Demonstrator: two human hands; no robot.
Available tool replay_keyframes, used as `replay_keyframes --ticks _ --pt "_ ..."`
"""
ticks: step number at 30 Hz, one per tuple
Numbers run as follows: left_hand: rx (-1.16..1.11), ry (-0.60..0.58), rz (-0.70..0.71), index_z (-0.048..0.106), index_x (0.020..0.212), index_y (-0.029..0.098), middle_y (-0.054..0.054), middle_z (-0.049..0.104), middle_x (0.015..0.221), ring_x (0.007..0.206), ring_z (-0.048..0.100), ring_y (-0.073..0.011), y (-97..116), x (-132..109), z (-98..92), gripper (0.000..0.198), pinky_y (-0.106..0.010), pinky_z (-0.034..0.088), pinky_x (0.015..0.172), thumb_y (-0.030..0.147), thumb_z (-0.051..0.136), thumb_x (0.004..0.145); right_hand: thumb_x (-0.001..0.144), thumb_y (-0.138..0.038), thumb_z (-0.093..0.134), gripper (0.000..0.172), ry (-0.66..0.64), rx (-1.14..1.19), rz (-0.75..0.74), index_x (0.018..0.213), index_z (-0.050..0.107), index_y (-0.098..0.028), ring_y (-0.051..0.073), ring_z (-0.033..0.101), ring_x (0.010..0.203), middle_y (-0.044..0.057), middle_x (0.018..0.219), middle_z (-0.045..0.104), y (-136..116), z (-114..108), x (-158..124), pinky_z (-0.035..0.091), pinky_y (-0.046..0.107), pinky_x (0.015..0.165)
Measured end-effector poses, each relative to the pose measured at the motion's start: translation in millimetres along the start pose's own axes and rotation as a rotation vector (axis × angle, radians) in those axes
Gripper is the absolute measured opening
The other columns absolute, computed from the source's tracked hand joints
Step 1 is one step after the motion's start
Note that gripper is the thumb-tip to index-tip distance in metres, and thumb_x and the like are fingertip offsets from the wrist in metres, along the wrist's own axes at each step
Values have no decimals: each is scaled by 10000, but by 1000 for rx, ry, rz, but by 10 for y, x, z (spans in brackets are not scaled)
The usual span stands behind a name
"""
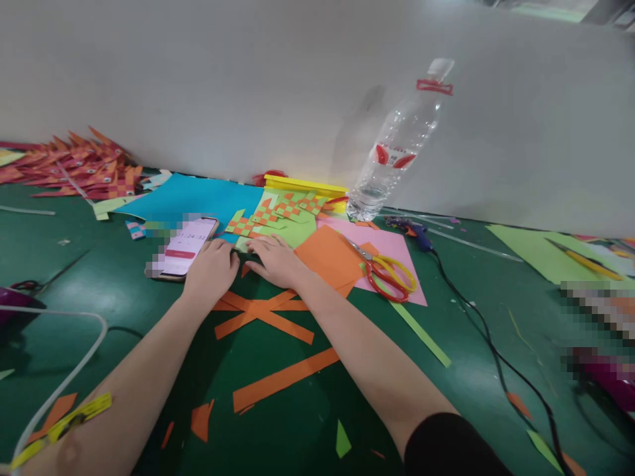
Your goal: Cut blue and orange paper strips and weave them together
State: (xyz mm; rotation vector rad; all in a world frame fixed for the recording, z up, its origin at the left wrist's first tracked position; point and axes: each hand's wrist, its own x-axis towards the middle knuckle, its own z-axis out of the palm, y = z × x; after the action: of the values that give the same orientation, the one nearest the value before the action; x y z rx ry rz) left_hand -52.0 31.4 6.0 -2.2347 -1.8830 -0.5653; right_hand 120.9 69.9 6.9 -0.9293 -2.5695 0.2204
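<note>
My left hand (211, 268) and my right hand (275, 259) rest close together on the green table (471, 370), fingertips meeting over a small dark green paper piece (244, 254). Both hands have curled fingers pressed onto that piece. Just beyond them lies a woven orange-and-green paper piece (278, 215) on light green paper. Several loose orange paper strips (262, 314) lie crossed under my wrists, and a longer orange strip (285, 378) lies nearer me. A phone (186, 248) with a lit screen sits just left of my left hand.
Red-and-yellow scissors (389, 272) lie on pink paper (397, 251) and an orange sheet (330, 258). A clear plastic bottle (397, 152) stands by the white wall. A glue gun (414, 230) with a black cord, blue paper (193, 198), and a pile of woven pieces (79, 168) lie around.
</note>
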Motion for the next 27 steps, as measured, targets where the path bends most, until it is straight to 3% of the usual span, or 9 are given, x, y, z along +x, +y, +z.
replay_keyframes --ticks 8,13,27 --pt "144 47 19 635 1124 61 -190 608 1028 1020 539 -341 -19 -24 2 384 -425 485 815 218 368 896 948 -372 474 360 -2 -21 -17 1216 531 -139 262 500 1213 132 1269 602 23 25 3 340 428 1032" --pt "131 17 48 675 1100 104 -163 599 1088 1023 536 -332 -15 -35 1 382 -415 493 790 221 373 896 952 -372 468 367 4 -13 -29 1222 529 -131 256 512 1197 134 1259 608 26 24 2 358 420 1016" --pt "126 -108 -25 644 1162 94 -153 647 1003 946 628 -310 80 -30 -120 403 -402 493 774 216 362 901 954 -372 463 369 9 -17 -31 1221 537 -128 262 525 1185 131 1257 611 20 23 -1 371 418 1015"
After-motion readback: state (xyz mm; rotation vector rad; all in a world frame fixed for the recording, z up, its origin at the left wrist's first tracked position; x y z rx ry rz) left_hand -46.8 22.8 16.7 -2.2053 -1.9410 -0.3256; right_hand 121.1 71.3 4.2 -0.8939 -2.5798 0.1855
